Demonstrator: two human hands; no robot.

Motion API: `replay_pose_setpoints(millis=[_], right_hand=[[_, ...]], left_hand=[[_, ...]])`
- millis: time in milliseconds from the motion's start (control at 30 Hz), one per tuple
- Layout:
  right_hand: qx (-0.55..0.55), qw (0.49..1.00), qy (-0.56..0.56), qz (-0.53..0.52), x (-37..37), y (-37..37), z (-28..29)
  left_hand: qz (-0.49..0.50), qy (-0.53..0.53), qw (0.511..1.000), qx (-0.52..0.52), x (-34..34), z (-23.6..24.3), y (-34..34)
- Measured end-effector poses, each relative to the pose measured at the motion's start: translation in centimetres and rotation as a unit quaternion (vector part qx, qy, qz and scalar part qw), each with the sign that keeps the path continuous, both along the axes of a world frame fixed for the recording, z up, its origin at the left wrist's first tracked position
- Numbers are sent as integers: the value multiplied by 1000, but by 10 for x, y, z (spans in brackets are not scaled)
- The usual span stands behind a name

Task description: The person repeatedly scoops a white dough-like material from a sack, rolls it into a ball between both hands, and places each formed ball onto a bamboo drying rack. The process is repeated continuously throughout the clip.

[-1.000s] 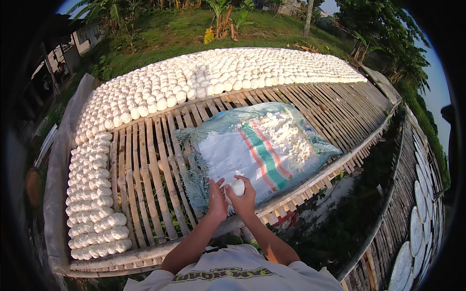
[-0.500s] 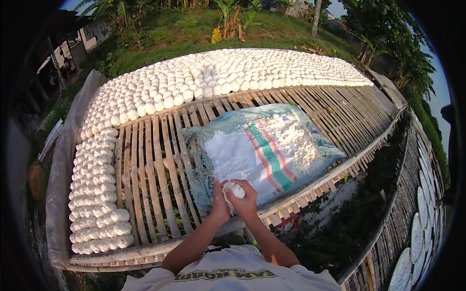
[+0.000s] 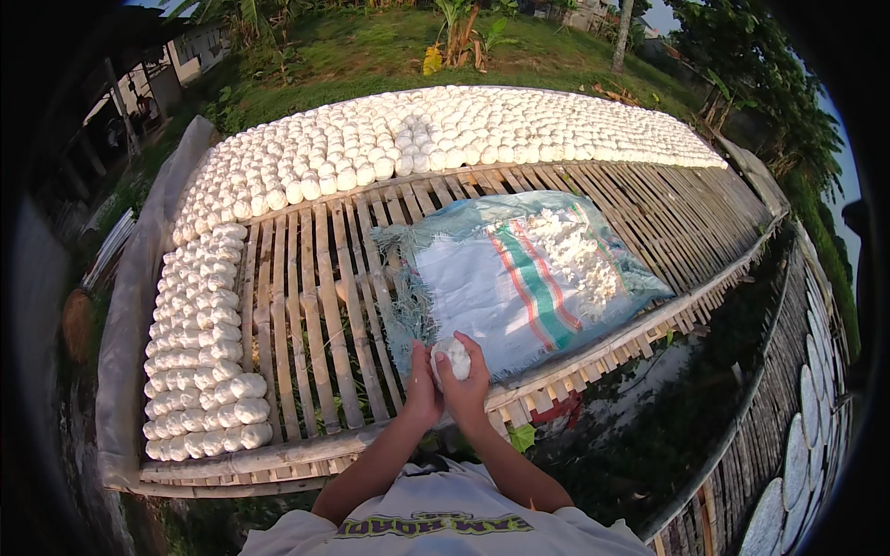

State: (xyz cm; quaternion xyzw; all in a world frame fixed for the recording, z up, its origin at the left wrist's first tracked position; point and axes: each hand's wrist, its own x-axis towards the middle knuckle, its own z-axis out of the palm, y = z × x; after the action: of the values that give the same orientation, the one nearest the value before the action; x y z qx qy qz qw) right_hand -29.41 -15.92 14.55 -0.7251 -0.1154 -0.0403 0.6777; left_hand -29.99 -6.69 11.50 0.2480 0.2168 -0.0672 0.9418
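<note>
- The right hand (image 3: 469, 382) is curled around a white ball (image 3: 452, 359), thumb on its near side and fingers on its far right side.
- The left hand (image 3: 423, 387) is held just beside the right, loosely cupped, its fingers nearly straight and unclenched; whether it presses on the ball cannot be made out.
- The white ball is held up by the near edge of the bamboo-slatted surface (image 3: 667, 208), in front of the near side of a sack.
- That sack (image 3: 473, 292) lies flat toward the middle of the near edge, white in its centre, with frayed blue-green margins and a green stripe (image 3: 542, 287) bordered in red.
- Crumbled white pieces (image 3: 575, 250) are heaped on the sack's right part.
- Rows of white lumps (image 3: 352, 144) cover the far edge of the surface, almost from corner to corner.
- A narrower block of similar lumps (image 3: 199, 347) runs down the left edge to the near left corner.
- Pale plastic sheeting (image 3: 139, 324) follows the left edge.
- Beyond the near right edge, a second slatted stand carries overlapping greyish discs (image 3: 793, 473).
</note>
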Motion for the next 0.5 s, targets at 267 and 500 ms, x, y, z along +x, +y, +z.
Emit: replay_pose_setpoints(millis=[267,500], right_hand=[[19,996,-48,67,-31,27,6],[-102,974,-195,64,-78,48,16]], left_hand=[[-78,-47,994,54,-46,7,41],[-6,-99,992,-75,-90,3,60]])
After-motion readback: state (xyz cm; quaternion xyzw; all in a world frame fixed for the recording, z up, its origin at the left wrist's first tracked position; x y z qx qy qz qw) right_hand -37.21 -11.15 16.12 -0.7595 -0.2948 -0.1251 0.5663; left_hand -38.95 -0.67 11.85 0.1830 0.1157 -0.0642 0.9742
